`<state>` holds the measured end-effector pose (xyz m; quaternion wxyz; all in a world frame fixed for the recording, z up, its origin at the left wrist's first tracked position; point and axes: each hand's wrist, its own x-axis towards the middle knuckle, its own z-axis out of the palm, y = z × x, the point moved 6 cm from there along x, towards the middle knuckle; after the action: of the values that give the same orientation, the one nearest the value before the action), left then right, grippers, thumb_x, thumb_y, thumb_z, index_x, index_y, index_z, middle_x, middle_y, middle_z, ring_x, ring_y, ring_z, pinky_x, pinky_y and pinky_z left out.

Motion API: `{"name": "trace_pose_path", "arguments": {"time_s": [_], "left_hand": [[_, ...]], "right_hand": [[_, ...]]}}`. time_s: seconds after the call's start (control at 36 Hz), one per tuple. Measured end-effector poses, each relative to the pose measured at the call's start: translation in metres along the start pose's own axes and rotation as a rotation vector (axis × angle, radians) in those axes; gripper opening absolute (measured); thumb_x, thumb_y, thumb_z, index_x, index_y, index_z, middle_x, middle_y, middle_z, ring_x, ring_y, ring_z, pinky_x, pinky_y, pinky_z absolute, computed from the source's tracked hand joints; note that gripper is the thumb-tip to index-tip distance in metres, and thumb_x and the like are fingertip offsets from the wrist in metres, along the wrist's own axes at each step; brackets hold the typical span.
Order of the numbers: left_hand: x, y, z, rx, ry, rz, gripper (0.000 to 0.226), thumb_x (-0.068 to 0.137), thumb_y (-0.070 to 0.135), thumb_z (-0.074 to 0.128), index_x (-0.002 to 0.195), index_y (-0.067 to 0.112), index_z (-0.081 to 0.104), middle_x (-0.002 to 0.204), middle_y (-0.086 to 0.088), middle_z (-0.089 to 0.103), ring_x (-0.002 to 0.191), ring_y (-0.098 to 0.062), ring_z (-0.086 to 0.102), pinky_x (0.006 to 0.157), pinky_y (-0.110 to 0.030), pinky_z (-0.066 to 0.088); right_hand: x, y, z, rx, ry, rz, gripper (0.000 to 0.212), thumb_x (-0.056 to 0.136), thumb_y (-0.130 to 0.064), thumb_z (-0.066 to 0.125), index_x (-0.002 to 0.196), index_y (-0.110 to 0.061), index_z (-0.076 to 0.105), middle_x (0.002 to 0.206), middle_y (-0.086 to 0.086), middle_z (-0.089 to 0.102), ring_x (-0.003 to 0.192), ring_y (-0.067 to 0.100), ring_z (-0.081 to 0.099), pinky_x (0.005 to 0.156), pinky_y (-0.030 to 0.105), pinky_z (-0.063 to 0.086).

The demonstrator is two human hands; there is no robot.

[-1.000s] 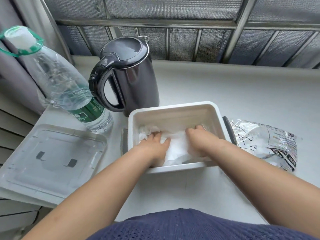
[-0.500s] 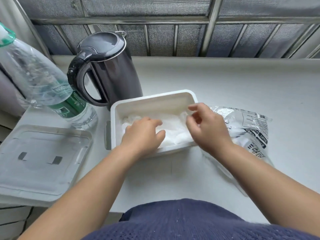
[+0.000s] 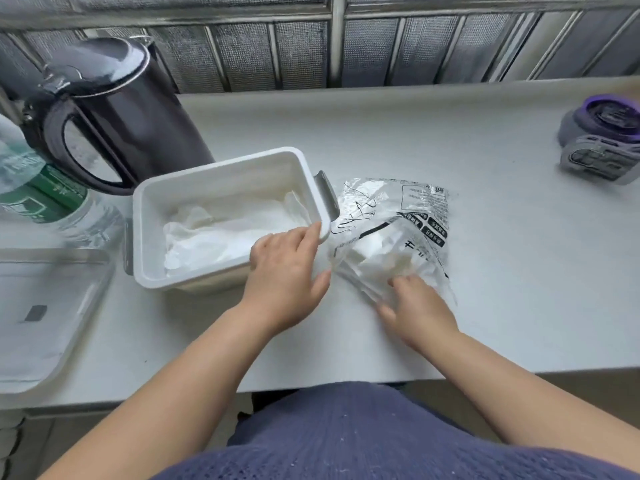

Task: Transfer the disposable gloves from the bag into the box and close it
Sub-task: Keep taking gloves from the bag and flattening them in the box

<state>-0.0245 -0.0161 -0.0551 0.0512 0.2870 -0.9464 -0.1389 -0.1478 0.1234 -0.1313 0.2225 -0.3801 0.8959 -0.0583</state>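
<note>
Both hands at the bag, box open beside them.

I see my left hand (image 3: 285, 271) with its fingers spread loose, gripping nothing; its fingertips touch the near right corner of the white box (image 3: 221, 216) and its thumb reaches toward the bag (image 3: 391, 233). My right hand (image 3: 417, 306) rests on the near edge of that clear printed bag, fingers pressed onto the plastic; I cannot tell whether it pinches the film or only lies on it. The bag lies flat on the tabletop (image 3: 450, 140) just right of the box, with a white wad of gloves (image 3: 377, 254) inside, just beyond my right fingertips. More gloves lie crumpled in the box, to the left of my left hand. The box's clear lid (image 3: 45, 306) sits well apart at the left edge, with a dark kettle (image 3: 114, 109) behind the box.
</note>
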Motion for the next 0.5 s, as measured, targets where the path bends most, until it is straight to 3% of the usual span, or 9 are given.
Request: {"name": "trace_pose_path", "arguments": {"time_s": [0.08,0.31,0.39,0.44,0.5], "left_hand": [[0.002,0.000,0.007,0.123,-0.068,-0.015,0.072,0.092,0.046,0.044,0.150,0.021,0.008,0.144,0.004,0.030,0.131,-0.020,0.026,0.104,-0.032,0.007],[-0.001,0.000,0.009,0.157,-0.110,-0.031,0.082,0.089,0.050,0.048,0.151,0.021,0.002,0.144,0.001,0.027,0.133,-0.023,0.023,0.105,-0.034,0.007],[0.000,0.000,0.010,0.139,-0.129,-0.025,0.082,0.088,0.051,0.048,0.150,0.022,0.004,0.144,0.002,0.028,0.133,-0.023,0.024,0.106,-0.034,0.008],[0.001,0.001,0.009,0.099,-0.122,-0.026,0.078,0.089,0.050,0.048,0.150,0.022,0.008,0.144,0.001,0.030,0.134,-0.022,0.024,0.108,-0.035,0.007],[0.000,0.003,0.007,0.017,-0.044,-0.022,0.070,0.088,0.047,0.046,0.148,0.020,0.021,0.141,-0.002,0.037,0.132,-0.024,0.030,0.110,-0.040,0.010]], "right_hand": [[-0.001,0.011,0.001,-0.044,-0.006,0.032,0.032,0.095,-0.034,0.043,0.116,-0.013,0.056,0.118,0.008,0.053,0.109,0.030,0.052,0.082,0.032,0.042],[-0.004,-0.001,-0.015,0.034,0.062,-0.055,0.025,0.095,-0.023,0.036,0.086,-0.015,0.059,0.093,0.009,0.057,0.091,0.030,0.053,0.066,0.030,0.033],[-0.004,-0.011,-0.034,0.118,0.164,-0.102,0.023,0.094,-0.022,0.038,0.073,-0.017,0.045,0.082,0.007,0.054,0.077,0.026,0.045,0.061,0.032,0.030],[-0.002,-0.017,-0.052,0.164,0.262,-0.149,0.025,0.095,-0.024,0.040,0.074,-0.014,0.049,0.082,0.009,0.059,0.078,0.029,0.050,0.060,0.033,0.030],[0.001,-0.025,-0.063,0.105,0.235,-0.196,0.023,0.095,-0.026,0.040,0.082,-0.014,0.054,0.082,0.010,0.061,0.082,0.032,0.056,0.061,0.033,0.035]]}}
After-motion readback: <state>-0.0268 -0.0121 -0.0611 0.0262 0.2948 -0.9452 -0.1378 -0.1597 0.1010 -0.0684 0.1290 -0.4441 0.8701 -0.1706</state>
